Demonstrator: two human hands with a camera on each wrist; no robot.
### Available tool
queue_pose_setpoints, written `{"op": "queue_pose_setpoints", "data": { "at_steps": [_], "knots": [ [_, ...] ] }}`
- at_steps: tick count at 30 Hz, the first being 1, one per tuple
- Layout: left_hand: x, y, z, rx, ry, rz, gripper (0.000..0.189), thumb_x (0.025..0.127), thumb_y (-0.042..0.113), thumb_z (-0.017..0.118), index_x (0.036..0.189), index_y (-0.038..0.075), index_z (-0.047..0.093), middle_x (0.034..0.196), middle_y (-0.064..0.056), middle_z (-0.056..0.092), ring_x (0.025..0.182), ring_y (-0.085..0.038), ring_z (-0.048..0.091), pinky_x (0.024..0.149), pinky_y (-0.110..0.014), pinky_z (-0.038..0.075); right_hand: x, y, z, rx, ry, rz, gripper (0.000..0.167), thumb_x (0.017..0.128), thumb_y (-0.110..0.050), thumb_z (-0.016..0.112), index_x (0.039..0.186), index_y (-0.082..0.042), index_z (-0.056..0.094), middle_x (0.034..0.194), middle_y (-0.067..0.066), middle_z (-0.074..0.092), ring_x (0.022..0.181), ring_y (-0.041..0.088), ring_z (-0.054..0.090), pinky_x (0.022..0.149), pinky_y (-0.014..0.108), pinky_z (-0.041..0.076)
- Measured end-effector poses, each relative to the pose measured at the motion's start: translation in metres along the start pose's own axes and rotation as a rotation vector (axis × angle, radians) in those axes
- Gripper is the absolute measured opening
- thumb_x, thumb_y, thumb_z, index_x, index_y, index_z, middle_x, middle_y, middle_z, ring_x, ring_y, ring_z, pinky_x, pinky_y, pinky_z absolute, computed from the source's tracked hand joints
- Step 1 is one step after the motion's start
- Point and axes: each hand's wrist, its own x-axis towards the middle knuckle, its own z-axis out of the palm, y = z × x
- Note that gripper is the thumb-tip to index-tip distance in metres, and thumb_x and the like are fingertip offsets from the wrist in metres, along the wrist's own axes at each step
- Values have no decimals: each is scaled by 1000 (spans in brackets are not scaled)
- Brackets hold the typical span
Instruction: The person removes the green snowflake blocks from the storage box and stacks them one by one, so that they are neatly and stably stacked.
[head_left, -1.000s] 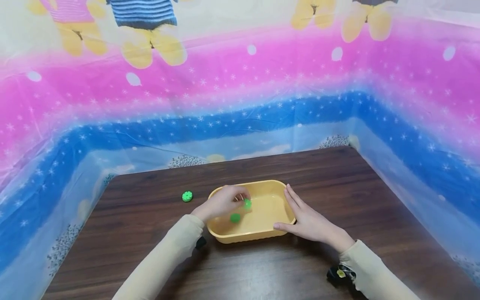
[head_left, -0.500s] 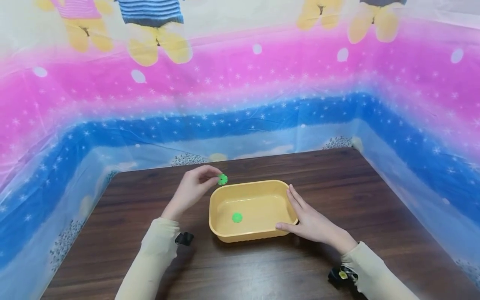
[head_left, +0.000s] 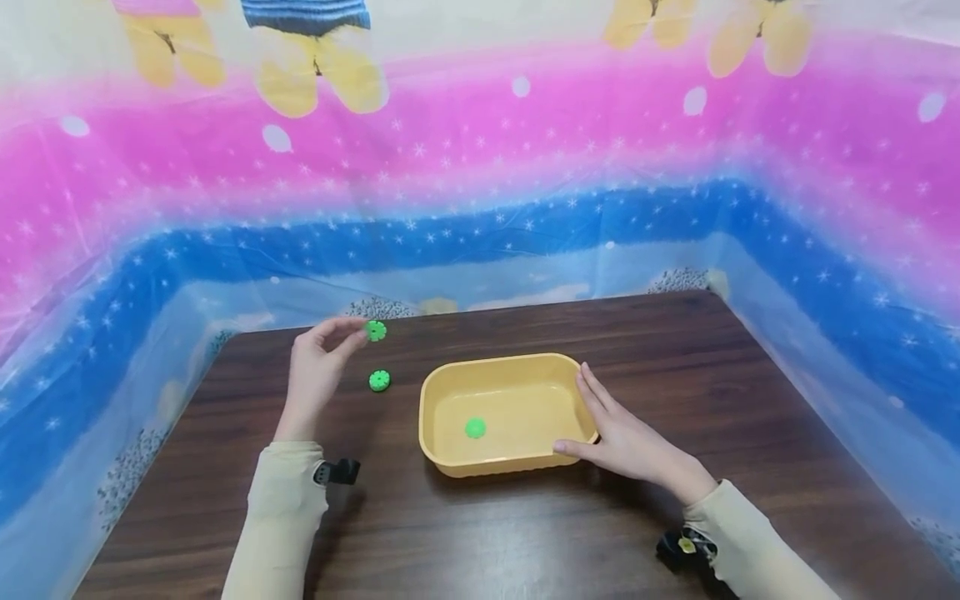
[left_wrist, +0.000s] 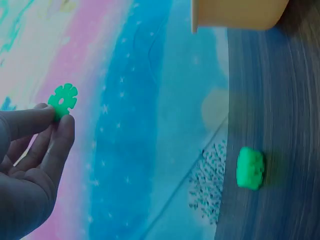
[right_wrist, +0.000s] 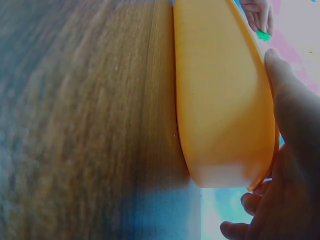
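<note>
My left hand [head_left: 318,367] pinches a green notched disc [head_left: 377,331] with a centre hole, a snowflake building piece, between thumb and fingertips. It is held up above the table; in the left wrist view the disc [left_wrist: 63,100] faces the camera. Below it on the table sits a short stack of similar green discs [head_left: 379,381]. Another green disc [head_left: 475,428] lies inside the yellow plastic tub [head_left: 495,471]. At the tub's right end rests my right hand [head_left: 630,442], thumb on the near rim and fingers extended along the end.
The tub stands on a dark wood-grain table [head_left: 480,542]. A printed pink and blue cloth [head_left: 480,167] hangs behind the table and along both sides. Dark wrist devices [head_left: 337,472] are strapped at both sleeves.
My left hand has come out of the tub with the green disc and moved left and up, over the stack's far side. The right hand has stayed on the tub.
</note>
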Motion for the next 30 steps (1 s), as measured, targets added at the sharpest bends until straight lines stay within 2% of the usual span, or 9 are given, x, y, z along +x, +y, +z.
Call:
{"op": "queue_pose_setpoints", "data": {
  "at_steps": [4, 11, 14, 19, 24, 30],
  "knots": [
    [3, -8, -5, 18, 9, -62, 31, 99, 22, 68, 124, 4, 70, 117, -15, 70, 92, -10, 70, 82, -22, 53, 0, 1, -1, -4, 10, 3, 113, 89, -72, 58, 162, -9, 1, 168, 1, -12, 150, 32, 19, 114, 52, 34],
    [4, -29, -2, 115, 24, -162, 28, 99, 21, 67, 122, 5, 72, 108, -18, 73, 96, -30, 70, 85, -43, 55, -1, 3, 1, -3, 5, 1, 112, 89, -72, 58, 162, -10, 0, 168, 2, -12, 150, 32, 21, 112, 51, 37],
    [4, -40, 1, 147, 28, -189, 27, 99, 19, 66, 121, 4, 72, 106, -18, 73, 98, -36, 70, 83, -42, 56, -1, 3, 1, -1, 5, 1, 113, 88, -74, 57, 162, -11, 0, 168, 0, -13, 150, 32, 20, 113, 51, 36],
    [2, -52, 5, 180, 29, -202, 25, 99, 17, 66, 119, 3, 73, 103, -18, 74, 95, -36, 71, 82, -43, 55, -2, 2, 1, 14, -6, 4, 114, 87, -76, 55, 162, -11, 0, 168, -1, -13, 150, 31, 19, 114, 51, 34],
    [0, -59, 7, 208, -9, -223, 24, 99, 15, 65, 118, 1, 72, 103, -19, 74, 91, -35, 72, 83, -43, 53, -2, 2, 2, 18, -12, 5, 114, 87, -76, 56, 162, -10, 1, 168, -1, -13, 150, 31, 20, 113, 51, 35],
    [2, -66, 6, 204, -105, -265, 26, 100, 14, 64, 119, -2, 71, 113, -23, 70, 95, -33, 72, 85, -45, 58, 1, 4, 1, 10, -9, 9, 114, 87, -76, 55, 162, -11, 1, 168, 1, -12, 150, 31, 21, 113, 50, 36]
  ]
}}
